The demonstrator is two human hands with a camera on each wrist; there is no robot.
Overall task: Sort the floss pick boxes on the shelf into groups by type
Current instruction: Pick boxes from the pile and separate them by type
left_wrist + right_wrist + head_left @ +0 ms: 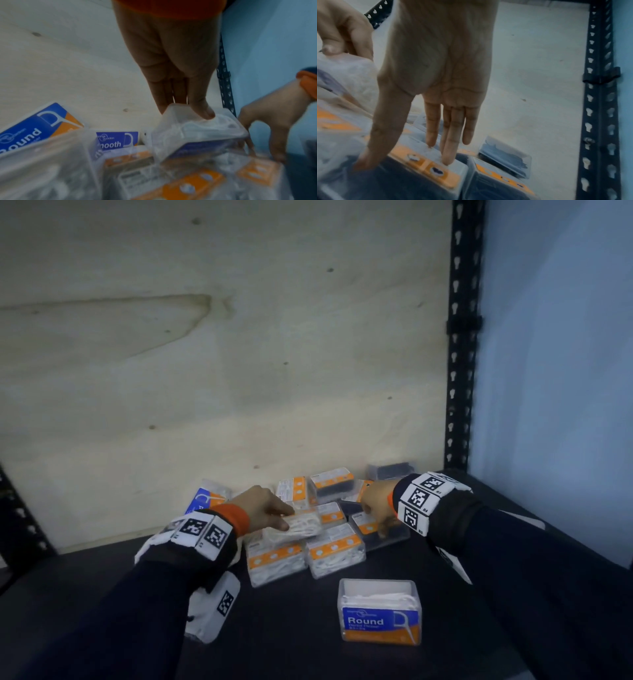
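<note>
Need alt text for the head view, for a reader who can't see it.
Left hand grips a clear box of white floss picks atop a jumbled pile of boxes on a dark shelf, while the right hand touches a box of dark picks. One blue Round box stands apart in front.

Reaches forward with both arms; pinches floss pick box (298,525) in left grip (263,507), thumb on top; spreads right grip (377,504), fingers straight.
</note>
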